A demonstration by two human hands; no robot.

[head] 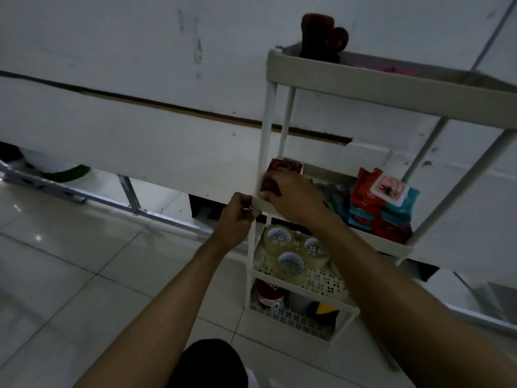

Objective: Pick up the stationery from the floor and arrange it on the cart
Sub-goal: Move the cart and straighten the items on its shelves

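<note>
A white multi-tier cart (391, 88) stands at the right. My right hand (293, 198) reaches into its second tier and grips a dark red patterned box (285, 168) at the tier's left corner. My left hand (237, 217) curls round the corner rim of that same tier (258, 204). Red and teal packets (383, 203) are stacked on the right of this tier, with dark pens (333, 194) lying between. Three rolls of clear tape (291, 261) sit on the tier below. The lowest tier holds a red-labelled item (270, 296) and a black and yellow object (324, 310).
Dark red objects (324, 35) stand on the top tier beside something pink (397, 70). A white wall panel (140, 135) runs behind the cart, with metal legs (128, 194) under it. The floor is pale tile (70, 275). My dark-clothed knee (209, 365) is at the bottom.
</note>
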